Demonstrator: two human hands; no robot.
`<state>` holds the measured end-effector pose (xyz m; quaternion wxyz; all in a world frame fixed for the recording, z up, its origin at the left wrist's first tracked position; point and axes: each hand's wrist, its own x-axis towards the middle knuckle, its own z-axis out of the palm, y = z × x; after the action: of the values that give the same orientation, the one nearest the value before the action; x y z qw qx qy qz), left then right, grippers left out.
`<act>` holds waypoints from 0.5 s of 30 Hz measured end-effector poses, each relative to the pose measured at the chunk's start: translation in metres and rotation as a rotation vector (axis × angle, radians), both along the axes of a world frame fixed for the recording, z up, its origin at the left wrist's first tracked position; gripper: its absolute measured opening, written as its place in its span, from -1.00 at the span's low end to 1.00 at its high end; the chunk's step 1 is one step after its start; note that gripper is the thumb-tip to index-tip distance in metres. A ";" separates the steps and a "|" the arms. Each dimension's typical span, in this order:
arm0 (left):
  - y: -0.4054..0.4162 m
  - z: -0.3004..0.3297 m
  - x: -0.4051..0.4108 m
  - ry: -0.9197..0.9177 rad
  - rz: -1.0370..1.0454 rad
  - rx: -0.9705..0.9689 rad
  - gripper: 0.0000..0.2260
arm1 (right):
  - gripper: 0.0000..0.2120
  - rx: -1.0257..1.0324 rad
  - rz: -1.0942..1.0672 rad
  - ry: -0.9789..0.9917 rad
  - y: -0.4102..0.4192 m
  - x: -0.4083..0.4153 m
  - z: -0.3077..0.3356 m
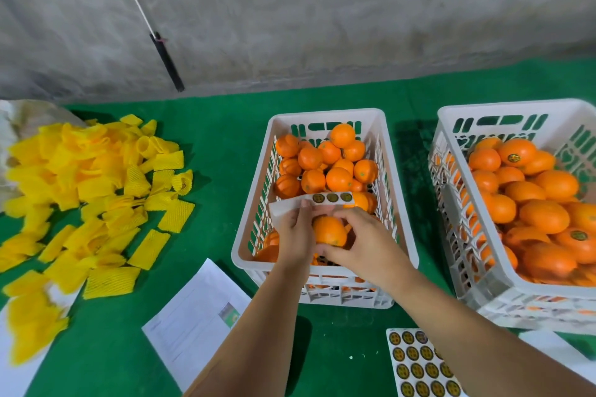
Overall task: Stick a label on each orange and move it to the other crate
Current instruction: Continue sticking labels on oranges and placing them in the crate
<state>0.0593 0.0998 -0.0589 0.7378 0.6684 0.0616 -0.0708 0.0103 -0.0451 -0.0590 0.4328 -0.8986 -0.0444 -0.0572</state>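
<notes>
Counts I read from the head view.
Two white crates [324,271] [483,287], two hands [295,235] [364,242], three labels on the held strip [332,197], one label sheet [419,364], one printed paper [196,319].

two bare forearms came into the head view from the lower edge, one from the bottom centre and one from the lower right corner. no sleeve, cuff, watch, bracelet or glove showed on either of them; both were uncovered from the frame edge to the fingertips. the left hand [295,235] and the right hand [361,237] wore no rings that could be made out. the fingers were short and rounded at the tips, the nails too small and blurred to tell anything about. the right forearm looked broader only because it ran closer to the camera.
</notes>
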 end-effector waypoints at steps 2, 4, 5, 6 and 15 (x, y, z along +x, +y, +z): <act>-0.006 0.000 -0.001 0.024 -0.038 0.058 -0.68 | -0.44 0.002 0.017 0.011 0.001 -0.003 0.000; -0.008 -0.002 -0.001 0.024 -0.049 0.118 -0.66 | -0.43 0.052 0.013 0.027 0.000 -0.005 0.000; -0.008 -0.003 0.000 0.018 -0.040 0.142 -0.66 | -0.40 0.070 0.017 0.028 0.000 -0.006 0.001; -0.008 -0.004 0.000 -0.003 -0.019 0.173 -0.65 | -0.36 0.078 0.026 0.024 0.000 -0.007 0.002; 0.003 -0.008 -0.012 -0.321 -0.190 0.558 -0.53 | -0.60 0.160 0.015 0.002 -0.006 -0.005 0.003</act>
<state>0.0476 0.1024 -0.0668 0.5167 0.8501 -0.1010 -0.0137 0.0054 -0.0506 -0.0562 0.5039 -0.8607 -0.0459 -0.0566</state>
